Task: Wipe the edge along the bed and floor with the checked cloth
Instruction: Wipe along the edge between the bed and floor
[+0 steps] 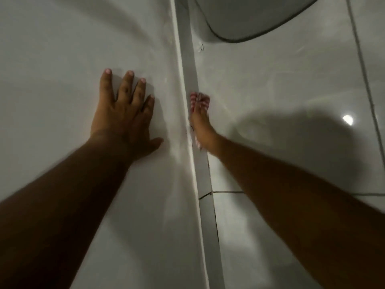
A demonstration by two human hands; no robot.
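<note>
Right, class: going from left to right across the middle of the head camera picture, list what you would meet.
Bare left hand spread flat on the white bed surface → white raised bed edge → right hand gripping the red-and-white checked cloth → glossy white floor tiles → dark grout line.

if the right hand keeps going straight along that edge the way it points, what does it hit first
Probably nothing soon. The right hand, gripping the red-and-white checked cloth, points up the grey strip between the white bed surface and glossy tiled floor. The dark-rimmed white rounded object lies slightly right; depth unclear.
</note>
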